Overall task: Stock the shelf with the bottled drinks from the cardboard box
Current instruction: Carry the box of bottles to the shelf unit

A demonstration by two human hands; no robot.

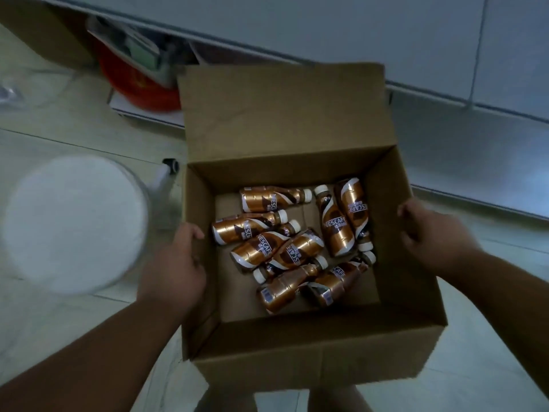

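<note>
While the cardboard box [297,346] sits open on the pale tiled floor [74,337], a white round container [74,221] stands at the far left, and a red tub [139,87] lies farther off beside the box's raised far flap. The left hand [175,266] presses on the box's left wall, thumb hooked over the rim and fingers curled against the outside, so it is closed on cardboard, not on a bottle. Inside, the bottled drinks [294,248] lie on their sides in a loose jumble on the box bottom, copper labels and white caps pointing all ways; none is upright. The right hand [430,230] is at the right wall, fingers loosely bent, and whether it truly grips the rim I cannot tell.

The step looks like steadying or shifting the box before picking. To do it well, keep both walls braced evenly so the bottles do not roll, then take the topmost bottle first, by its body.
</note>
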